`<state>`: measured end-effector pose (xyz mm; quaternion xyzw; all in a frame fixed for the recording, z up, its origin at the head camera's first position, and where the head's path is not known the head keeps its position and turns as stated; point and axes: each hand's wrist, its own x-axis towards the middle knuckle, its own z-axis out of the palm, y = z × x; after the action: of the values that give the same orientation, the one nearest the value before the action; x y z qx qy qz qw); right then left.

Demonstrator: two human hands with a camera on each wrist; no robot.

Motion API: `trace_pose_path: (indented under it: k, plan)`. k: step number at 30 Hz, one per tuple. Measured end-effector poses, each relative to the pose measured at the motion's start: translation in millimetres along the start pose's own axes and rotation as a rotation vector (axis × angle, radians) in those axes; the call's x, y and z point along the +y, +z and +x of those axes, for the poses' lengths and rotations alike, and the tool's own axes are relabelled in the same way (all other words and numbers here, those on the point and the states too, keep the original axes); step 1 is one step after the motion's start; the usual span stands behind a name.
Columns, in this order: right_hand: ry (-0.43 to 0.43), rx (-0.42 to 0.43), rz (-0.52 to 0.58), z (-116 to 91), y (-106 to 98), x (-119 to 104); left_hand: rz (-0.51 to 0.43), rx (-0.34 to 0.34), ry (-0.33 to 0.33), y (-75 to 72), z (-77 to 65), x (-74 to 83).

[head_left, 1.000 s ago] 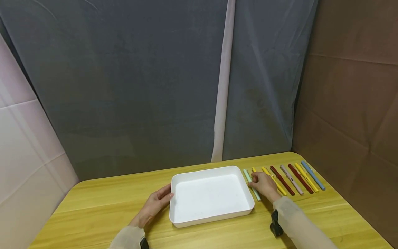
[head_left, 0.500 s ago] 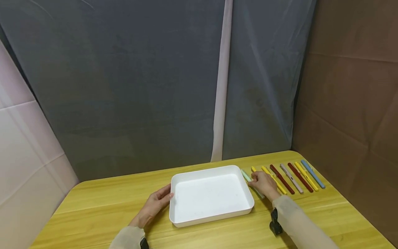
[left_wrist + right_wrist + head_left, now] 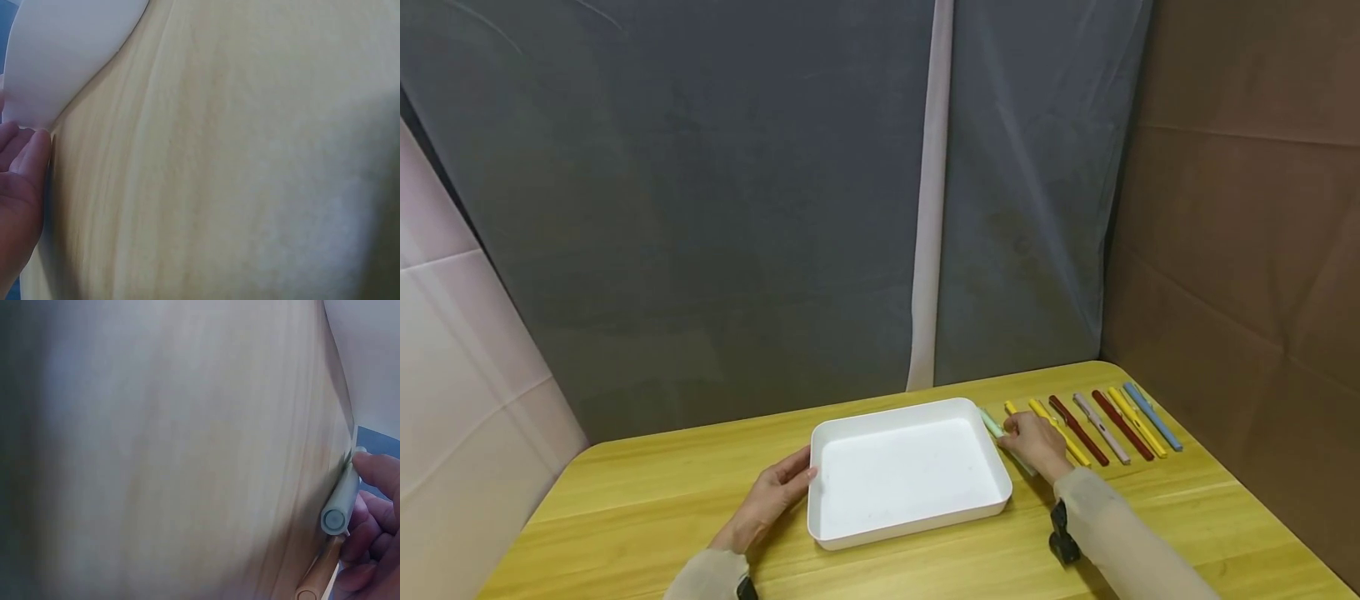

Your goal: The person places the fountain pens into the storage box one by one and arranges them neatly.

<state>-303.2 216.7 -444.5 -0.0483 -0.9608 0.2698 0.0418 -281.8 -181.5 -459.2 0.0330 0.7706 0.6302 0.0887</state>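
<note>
My left hand (image 3: 772, 493) holds the left wall of a shallow white tray (image 3: 910, 525) on the table. In the left wrist view its fingers (image 3: 34, 156) lie against the outside of the tray's wall (image 3: 69, 56). Beyond the tray's right side, my right hand (image 3: 1036, 442) pinches a pale green pen (image 3: 991, 422). That pen slants, its far end right by the tray's rim. The right wrist view shows the thumb on top of the pen (image 3: 341, 506) and curled fingers beside it. A yellow pen (image 3: 1011, 407) is partly hidden behind this hand.
Right of my right hand lie several pens in a slanted row: a yellow pen (image 3: 1075, 448), a dark red pen (image 3: 1078, 429), a grey-pink pen (image 3: 1102, 427) and a blue pen (image 3: 1153, 417) at the end. Grey cloth (image 3: 737, 250) hangs behind the wooden table (image 3: 647, 500).
The green pen has turned in my right hand, its far end swinging left toward the tray and its near end right. My left hand and the tray have stayed in place.
</note>
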Motion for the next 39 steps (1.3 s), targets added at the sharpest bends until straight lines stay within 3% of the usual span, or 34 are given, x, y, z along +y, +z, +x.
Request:
trace_pose_path:
  k: [26, 39]
  plan:
    - [0.012, 0.038, 0.052, -2.0, -0.9, -0.1, -0.002, -0.007, -0.008, -0.5, 0.6, -2.2]
    - [-0.007, 0.107, 0.191, 0.9, -5.5, 0.0, 0.013, -0.006, -0.007, 0.5, 0.9, -1.6]
